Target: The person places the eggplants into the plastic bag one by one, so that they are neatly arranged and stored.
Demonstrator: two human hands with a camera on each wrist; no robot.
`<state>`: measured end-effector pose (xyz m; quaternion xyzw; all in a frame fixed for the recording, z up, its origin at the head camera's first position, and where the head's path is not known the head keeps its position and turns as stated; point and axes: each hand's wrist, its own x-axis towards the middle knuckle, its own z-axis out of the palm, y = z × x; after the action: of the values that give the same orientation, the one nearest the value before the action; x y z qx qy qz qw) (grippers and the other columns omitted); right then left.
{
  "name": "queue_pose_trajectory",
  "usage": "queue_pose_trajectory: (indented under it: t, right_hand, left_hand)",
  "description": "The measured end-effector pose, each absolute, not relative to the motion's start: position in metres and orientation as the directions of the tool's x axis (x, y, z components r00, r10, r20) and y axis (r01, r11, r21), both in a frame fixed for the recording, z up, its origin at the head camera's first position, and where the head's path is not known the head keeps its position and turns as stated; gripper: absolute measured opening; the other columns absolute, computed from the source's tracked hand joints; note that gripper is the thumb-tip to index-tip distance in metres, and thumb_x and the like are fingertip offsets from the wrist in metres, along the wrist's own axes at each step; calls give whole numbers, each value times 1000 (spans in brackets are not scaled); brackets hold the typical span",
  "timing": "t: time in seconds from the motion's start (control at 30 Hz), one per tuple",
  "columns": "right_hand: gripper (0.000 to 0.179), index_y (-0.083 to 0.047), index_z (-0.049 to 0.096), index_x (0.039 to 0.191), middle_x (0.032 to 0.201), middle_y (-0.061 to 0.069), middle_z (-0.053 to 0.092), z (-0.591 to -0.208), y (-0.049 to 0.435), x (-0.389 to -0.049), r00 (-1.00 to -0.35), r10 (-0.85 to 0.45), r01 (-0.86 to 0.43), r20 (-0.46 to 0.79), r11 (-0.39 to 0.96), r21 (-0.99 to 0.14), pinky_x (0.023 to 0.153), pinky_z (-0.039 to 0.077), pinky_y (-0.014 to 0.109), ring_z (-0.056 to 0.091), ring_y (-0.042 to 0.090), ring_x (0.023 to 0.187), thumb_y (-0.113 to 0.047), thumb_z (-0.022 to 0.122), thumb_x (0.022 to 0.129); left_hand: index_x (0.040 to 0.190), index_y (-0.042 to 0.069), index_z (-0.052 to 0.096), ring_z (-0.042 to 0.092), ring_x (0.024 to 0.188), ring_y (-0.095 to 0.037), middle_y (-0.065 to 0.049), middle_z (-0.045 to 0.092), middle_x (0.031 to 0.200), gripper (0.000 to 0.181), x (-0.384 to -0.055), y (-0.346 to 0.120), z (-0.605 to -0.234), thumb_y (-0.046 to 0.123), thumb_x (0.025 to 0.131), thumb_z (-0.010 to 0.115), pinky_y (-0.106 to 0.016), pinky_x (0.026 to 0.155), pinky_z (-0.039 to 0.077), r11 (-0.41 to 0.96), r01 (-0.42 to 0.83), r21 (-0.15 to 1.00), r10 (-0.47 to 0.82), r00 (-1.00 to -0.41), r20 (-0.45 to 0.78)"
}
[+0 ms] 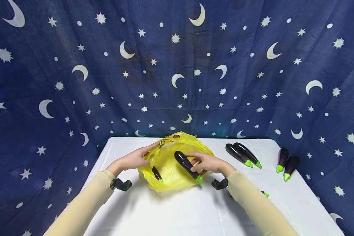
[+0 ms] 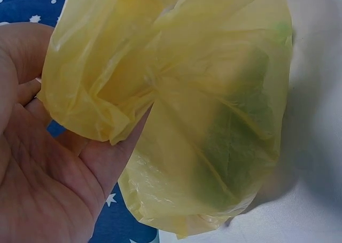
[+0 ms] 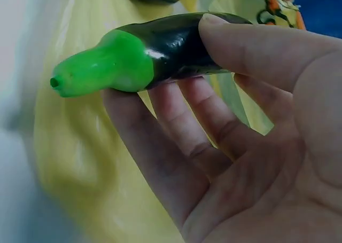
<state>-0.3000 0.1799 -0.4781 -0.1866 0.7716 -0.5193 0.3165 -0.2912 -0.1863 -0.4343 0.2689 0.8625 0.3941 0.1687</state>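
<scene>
A yellow plastic bag [image 1: 172, 167] lies on the white table with its mouth spread toward me. My left hand [image 1: 132, 159] holds the bag's left rim; in the left wrist view the thin plastic [image 2: 91, 77] passes between thumb and fingers. Over the bag's mouth, my right hand [image 1: 207, 163] grips a dark purple eggplant [image 1: 183, 160], thumb on one side and fingers on the other. Its green stem end [image 3: 107, 67] points out of the grip in the right wrist view. Inside the bag, at the left, lies another eggplant [image 1: 157, 173], partly hidden by the plastic.
Two eggplants [image 1: 239, 154] lie side by side at the table's back right. Another pair [image 1: 291, 166] rests near the right edge. A green stem [image 1: 265, 194] shows from behind my right forearm. A dark blue cloth [image 1: 153, 82] with moons and stars hangs around the white table [image 1: 153, 213].
</scene>
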Motion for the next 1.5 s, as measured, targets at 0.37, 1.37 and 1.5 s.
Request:
queue_pose_trajectory:
  t: [0.37,1.37,1.5]
  right_hand:
    - [73,-19,46,155,113,14,61,-491,111,-318,-746,-598,35,-294,405,-914,72,61,50,68,25,87,-7,76,89]
    - [68,-4,43,153,113,14,65,-515,38,-329,-810,-528,21,-254,407,-913,76,60,49,66,26,96,-7,73,91]
    - [67,-3,44,152,113,15,65,-516,36,-328,-811,-526,28,-257,404,-914,78,59,51,65,26,95,-8,73,92]
  left_hand:
    - [165,27,24,32,146,-25,-5,30,165,92,-292,-188,-436,0,85,60,-51,117,29,513,330,793,601,-797,-57]
    - [165,25,21,32,146,-26,-5,25,167,90,-290,-187,-434,-3,87,57,-48,113,34,498,336,799,617,-785,-55]
    - [165,25,21,33,146,-25,-5,26,167,91,-289,-188,-433,-3,87,57,-47,113,35,506,330,797,611,-790,-60]
